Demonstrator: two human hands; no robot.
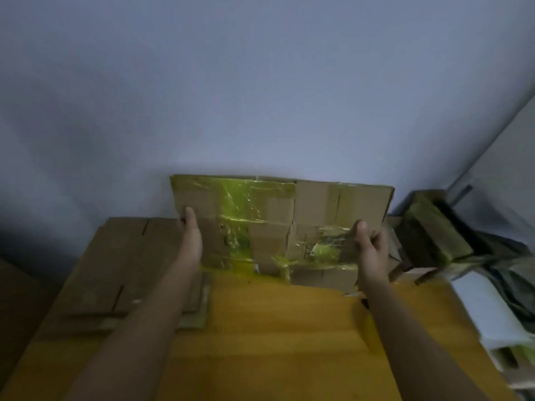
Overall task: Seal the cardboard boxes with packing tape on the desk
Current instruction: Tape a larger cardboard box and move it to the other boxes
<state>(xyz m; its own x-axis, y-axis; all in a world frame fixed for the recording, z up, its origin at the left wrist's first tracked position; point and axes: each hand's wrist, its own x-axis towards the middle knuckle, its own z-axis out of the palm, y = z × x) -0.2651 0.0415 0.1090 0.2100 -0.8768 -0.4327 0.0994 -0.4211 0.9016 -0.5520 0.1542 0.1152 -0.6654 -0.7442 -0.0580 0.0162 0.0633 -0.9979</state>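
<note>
you held a flattened cardboard box [289,224] upright at the far edge of the yellow desk [275,328], its broad face turned toward you and its long axis running left to right, parallel to the wall [260,82] behind it. its top edge tilted slightly, the left corner sitting a little higher than the right. strips of yellowish, crinkled packing tape [236,209] crossed the face: one band ran down the left-centre, another along the top left edge, and a wrinkled patch sat low on the right. some dark printing showed near that lower right patch, but it was too blurred to read.

your left hand [191,238] gripped the box's left edge, thumb on the near face and fingers hidden behind. your right hand [370,250] grasped the right edge the same way, thumb up on the front and fingers curled round the side.

to your left, a stack of flat cardboard sheets [115,264] lay on the desk, touching the lower left of the held box. to your right, more taped cardboard pieces [434,233] leaned in a heap beside the desk's far corner, with white sheets [486,308] lying nearer you.
</note>
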